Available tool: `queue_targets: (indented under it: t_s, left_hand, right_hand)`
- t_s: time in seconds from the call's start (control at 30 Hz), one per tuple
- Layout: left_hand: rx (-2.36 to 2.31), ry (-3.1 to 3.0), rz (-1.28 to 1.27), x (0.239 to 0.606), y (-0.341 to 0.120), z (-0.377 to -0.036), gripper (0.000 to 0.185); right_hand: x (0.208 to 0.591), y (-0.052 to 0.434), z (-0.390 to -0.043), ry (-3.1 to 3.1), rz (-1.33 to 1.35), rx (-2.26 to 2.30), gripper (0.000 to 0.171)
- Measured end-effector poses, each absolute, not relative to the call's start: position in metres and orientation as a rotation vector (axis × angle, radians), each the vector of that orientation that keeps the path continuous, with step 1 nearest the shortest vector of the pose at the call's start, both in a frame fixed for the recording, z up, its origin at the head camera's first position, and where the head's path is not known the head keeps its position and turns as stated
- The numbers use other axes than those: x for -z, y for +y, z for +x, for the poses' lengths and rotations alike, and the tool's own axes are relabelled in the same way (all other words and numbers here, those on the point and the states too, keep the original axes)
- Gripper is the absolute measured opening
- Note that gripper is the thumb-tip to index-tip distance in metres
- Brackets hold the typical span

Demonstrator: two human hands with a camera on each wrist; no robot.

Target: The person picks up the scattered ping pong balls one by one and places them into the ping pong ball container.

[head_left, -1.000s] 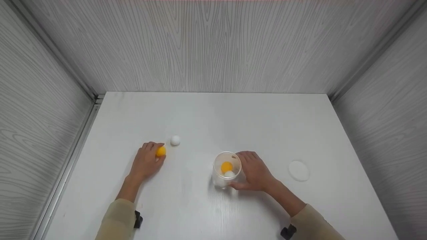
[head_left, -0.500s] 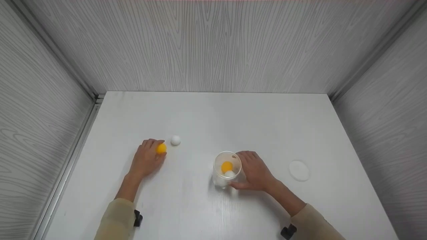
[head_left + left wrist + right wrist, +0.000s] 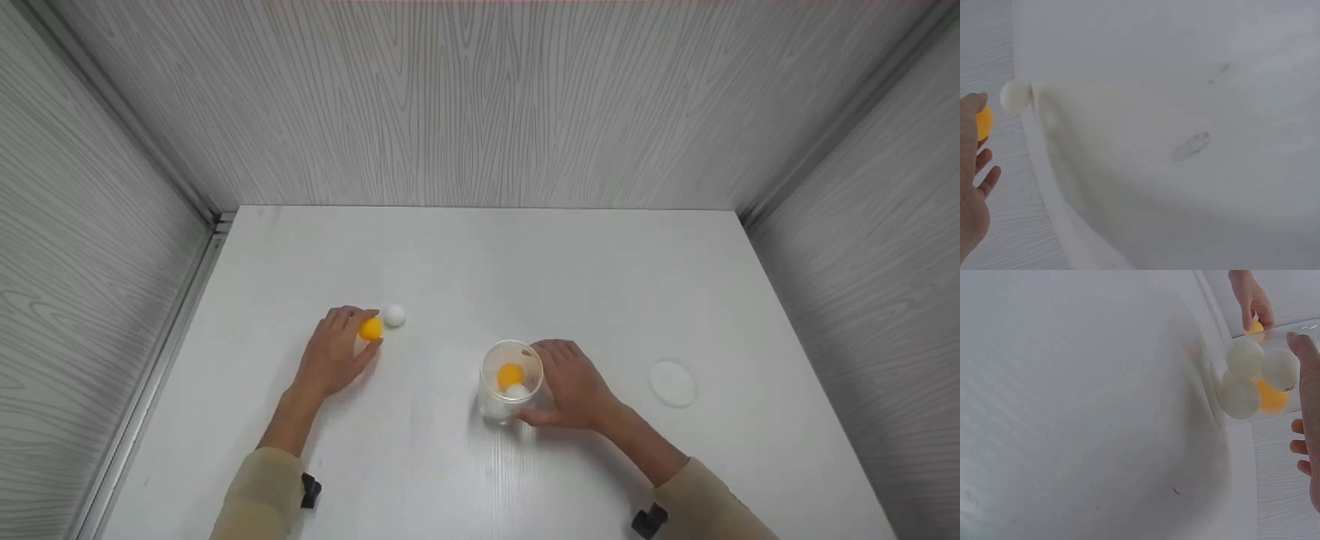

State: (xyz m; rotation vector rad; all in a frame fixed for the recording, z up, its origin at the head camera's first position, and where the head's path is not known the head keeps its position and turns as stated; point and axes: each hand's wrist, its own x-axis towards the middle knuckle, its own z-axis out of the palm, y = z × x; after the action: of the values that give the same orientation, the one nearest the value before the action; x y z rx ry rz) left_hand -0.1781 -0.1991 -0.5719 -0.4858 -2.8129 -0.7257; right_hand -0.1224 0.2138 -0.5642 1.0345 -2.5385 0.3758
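My left hand [image 3: 331, 356] pinches an orange ping-pong ball [image 3: 370, 328] between thumb and fingers, low over the table at the left. Right beside that ball sits a white ping-pong ball [image 3: 394, 316], which also shows in the left wrist view [image 3: 1015, 97] near the fingertips. At the middle, my right hand [image 3: 574, 390] grips a clear plastic cup [image 3: 486, 405] from its right side, thumb at the front. The cup stands upright. Through its wall, the right wrist view shows several white balls [image 3: 1240, 399] and an orange one [image 3: 1272, 396].
A flat, round translucent lid [image 3: 673, 384] lies on the white table [image 3: 480, 262] to the right of my right hand. Grey wood-grain panels [image 3: 480, 105] close off the back and both sides.
My left hand has shifted slightly away from me and to the right with the orange ball, up close to the white one. The right hand and cup have stayed put.
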Motion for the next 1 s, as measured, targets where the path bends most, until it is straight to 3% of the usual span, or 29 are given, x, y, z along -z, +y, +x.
queue_targets:
  t_s: [1.0]
  left_hand:
    - [0.625,-2.659,-0.689,0.537,-0.167,-0.169,0.047]
  right_hand:
    - [0.564,0.214,-0.122,-2.592,1.003,-0.378,0.087]
